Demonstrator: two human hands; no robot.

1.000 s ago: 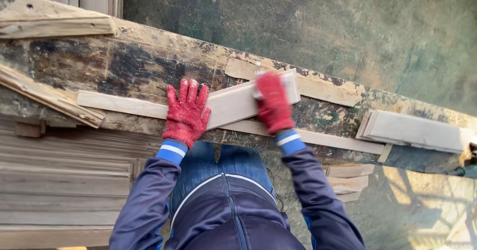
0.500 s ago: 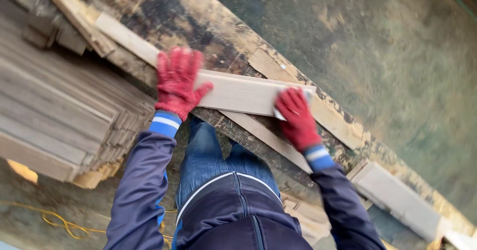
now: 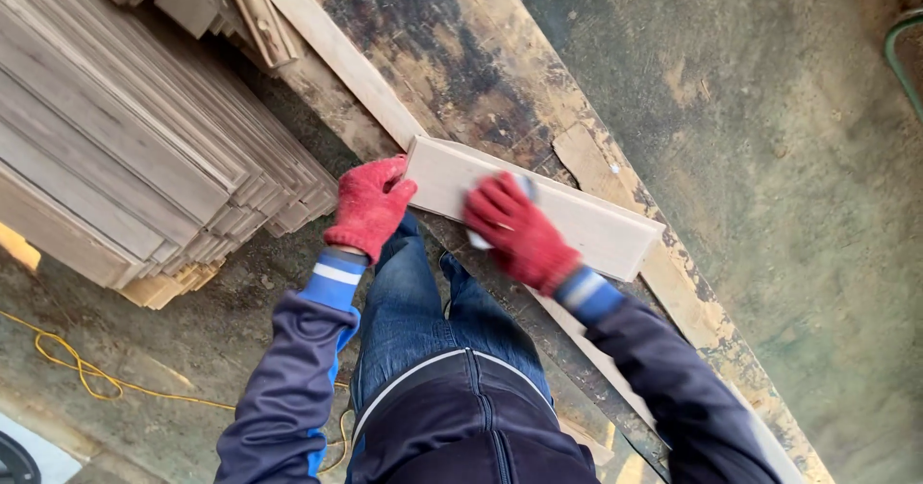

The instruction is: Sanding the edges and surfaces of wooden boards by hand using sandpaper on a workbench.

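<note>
Two red-gloved hands hold one pale rectangular wooden board point(image 3: 538, 205) on the stained wooden counter point(image 3: 500, 71). Left hand point(image 3: 370, 207) now grips its end, fingers curled; earlier it lay flat. Right hand point(image 3: 519, 232) presses on top, fingers together. One stack of planks point(image 3: 125, 148) lies left.

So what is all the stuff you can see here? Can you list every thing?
short plank: one, pale wood, lying on the workbench under both hands
workbench: one, worn, dark-stained wood, running slantwise across the middle
long strip: one, pale wood, on the bench, upper left
plank stack: one big pile, grey-brown, at the left
cord: one, yellow, on the ground at lower left
floor: grey-green concrete, right side
jeans: blue, bottom middle
left hand: red glove, gripping the plank's left end
right hand: red glove, pressing something pale, mostly hidden, on the plank
</note>
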